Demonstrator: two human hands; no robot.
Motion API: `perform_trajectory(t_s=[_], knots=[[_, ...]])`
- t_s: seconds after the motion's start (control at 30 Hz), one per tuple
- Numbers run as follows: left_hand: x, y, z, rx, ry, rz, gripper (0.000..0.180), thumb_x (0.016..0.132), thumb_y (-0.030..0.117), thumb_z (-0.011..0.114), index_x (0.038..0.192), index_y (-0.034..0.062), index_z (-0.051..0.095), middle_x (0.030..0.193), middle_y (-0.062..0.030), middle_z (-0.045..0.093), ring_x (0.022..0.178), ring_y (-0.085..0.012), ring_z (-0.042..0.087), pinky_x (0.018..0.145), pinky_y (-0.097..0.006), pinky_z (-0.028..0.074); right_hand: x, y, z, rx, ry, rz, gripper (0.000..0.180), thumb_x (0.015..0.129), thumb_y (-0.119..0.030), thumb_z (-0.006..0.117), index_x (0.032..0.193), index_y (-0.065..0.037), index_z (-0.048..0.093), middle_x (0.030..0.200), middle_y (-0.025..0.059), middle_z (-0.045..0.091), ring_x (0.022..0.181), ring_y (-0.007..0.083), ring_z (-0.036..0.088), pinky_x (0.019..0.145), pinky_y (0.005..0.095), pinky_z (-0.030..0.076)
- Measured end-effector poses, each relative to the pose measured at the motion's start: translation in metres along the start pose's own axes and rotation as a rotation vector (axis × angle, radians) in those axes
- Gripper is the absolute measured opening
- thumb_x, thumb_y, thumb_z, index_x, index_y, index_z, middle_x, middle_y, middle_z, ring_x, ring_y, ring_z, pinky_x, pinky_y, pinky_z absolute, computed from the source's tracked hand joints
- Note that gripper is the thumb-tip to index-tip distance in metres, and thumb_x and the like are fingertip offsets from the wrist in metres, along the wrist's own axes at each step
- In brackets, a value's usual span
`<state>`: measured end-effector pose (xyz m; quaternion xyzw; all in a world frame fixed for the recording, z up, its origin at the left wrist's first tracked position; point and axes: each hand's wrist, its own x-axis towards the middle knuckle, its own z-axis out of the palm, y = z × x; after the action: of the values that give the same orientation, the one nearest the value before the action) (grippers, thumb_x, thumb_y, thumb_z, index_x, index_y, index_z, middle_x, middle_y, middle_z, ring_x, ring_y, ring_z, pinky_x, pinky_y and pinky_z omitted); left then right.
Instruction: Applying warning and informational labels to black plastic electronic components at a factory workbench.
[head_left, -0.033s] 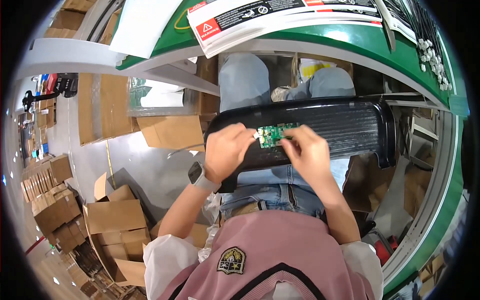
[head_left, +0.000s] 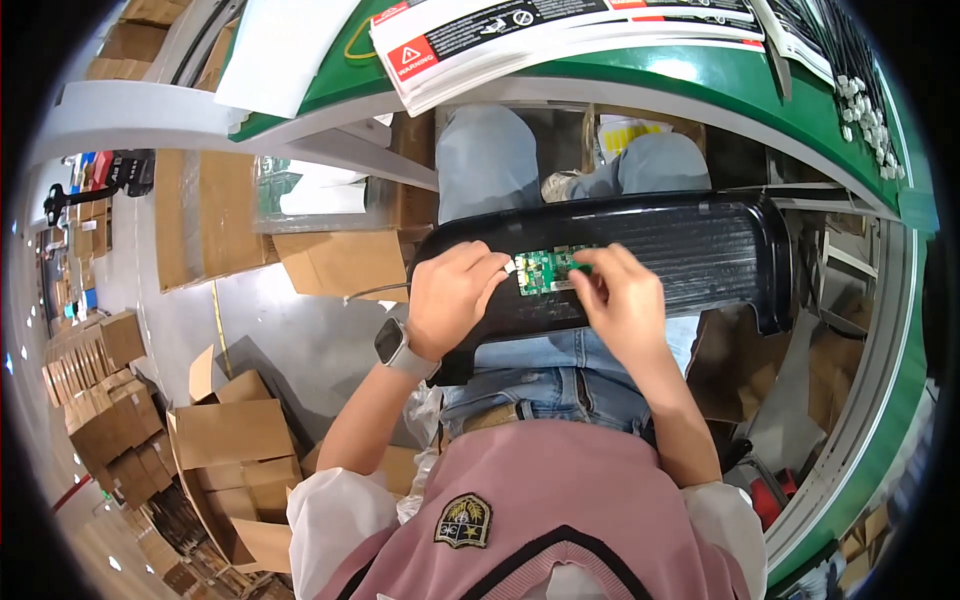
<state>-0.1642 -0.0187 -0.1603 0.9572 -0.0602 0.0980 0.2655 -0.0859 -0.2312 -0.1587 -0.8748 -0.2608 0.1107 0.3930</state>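
Note:
A small green circuit board [head_left: 540, 273] lies over the black ribbed plastic tray-like panel [head_left: 680, 255] across my lap. My left hand [head_left: 455, 295] pinches a white connector [head_left: 511, 267] at the board's left end. A dark cable [head_left: 378, 291] trails out to the left from behind that hand. With thumb and forefinger, my right hand [head_left: 628, 300] grips the board's right part and covers some of it. Whether the connector is seated in the board is too small to tell.
Ahead is a green workbench [head_left: 560, 85] with printed sheets [head_left: 480, 60] and a bundle of black cables with white plugs [head_left: 865, 125]. Open cardboard boxes [head_left: 235, 435] stand on the floor at left. A metal bench frame [head_left: 870, 340] curves along the right.
My right hand has shifted slightly to the right along the board, uncovering a bit more of it. The left hand stays at the connector, and the trailing cable has moved slightly.

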Motion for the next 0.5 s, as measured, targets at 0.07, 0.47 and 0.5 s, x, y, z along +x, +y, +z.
perform_trajectory(t_s=[0.07,0.47,0.5], knots=[[0.003,-0.002,0.003,0.008,-0.051,-0.019,0.015,0.075,0.008,0.074,0.088,0.0077,0.067,0.080,-0.0042,0.061,0.076,-0.0242,0.062,0.061,-0.035,0.050,-0.001,0.009,-0.004,-0.106,-0.001,0.033,0.024,0.082,-0.011,0.072,0.105,-0.007,0.064,0.090,0.0103,0.062,0.079,0.0299,0.065,0.065,0.0399,0.053],[0.009,-0.011,0.008,-0.048,-0.071,-0.018,0.015,0.075,0.010,0.074,0.088,0.0086,0.066,0.078,-0.0046,0.060,0.074,-0.0242,0.062,0.061,-0.036,0.050,0.004,0.019,-0.002,-0.248,0.001,0.026,0.040,0.081,-0.013,0.071,0.120,-0.009,0.061,0.091,0.0112,0.061,0.081,0.0288,0.065,0.068,0.0390,0.054],[0.010,-0.011,0.009,-0.044,-0.073,-0.018,0.015,0.075,0.010,0.074,0.088,0.0086,0.066,0.078,-0.0046,0.060,0.074,-0.0242,0.062,0.061,-0.036,0.050,0.005,0.019,-0.001,-0.274,-0.001,0.001,0.040,0.081,-0.013,0.071,0.119,-0.009,0.062,0.090,0.0112,0.060,0.080,0.0283,0.065,0.068,0.0386,0.054]])
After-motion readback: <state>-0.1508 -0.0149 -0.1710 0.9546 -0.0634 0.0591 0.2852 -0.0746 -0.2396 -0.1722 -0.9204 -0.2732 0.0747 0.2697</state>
